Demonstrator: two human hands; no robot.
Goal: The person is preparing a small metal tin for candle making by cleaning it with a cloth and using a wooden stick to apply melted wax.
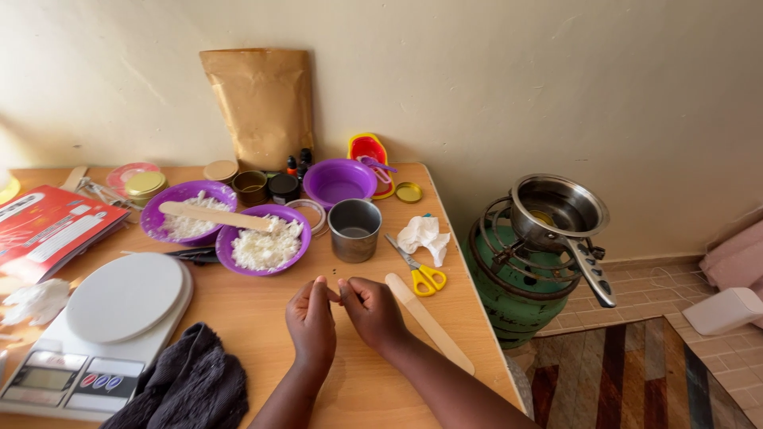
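Both hands meet low on the wooden bench (262,318), fingertips pressed together over one tiny item that is too small to identify. The left hand (311,318) curls inward with its grip pinched together at the thumb and forefinger; the right hand (372,311) mirrors it, its grip likewise pinched, and the two touch at the fingertips. Whether either actually clamps something I cannot tell.

Just beside the right hand lies a flat wooden stick (429,322), angled along the bench edge. A little further off rest yellow-handled scissors (420,272), with a crumpled white tissue (424,235) beyond them. Straight ahead of the hands stands a small metal cup (354,229). To its left sits a purple bowl of white flakes (265,240), and a second purple bowl (184,213) behind it carries another wooden stick across its rim. An empty purple bowl (341,181) stands further back, near a brown paper pouch (261,103) leaning on the wall.

To the left of the hands are a white kitchen scale (103,326) and a dark cloth (191,381). Off the bench, to the right, a steel saucepan (556,208) sits on a green gas cylinder (509,294).
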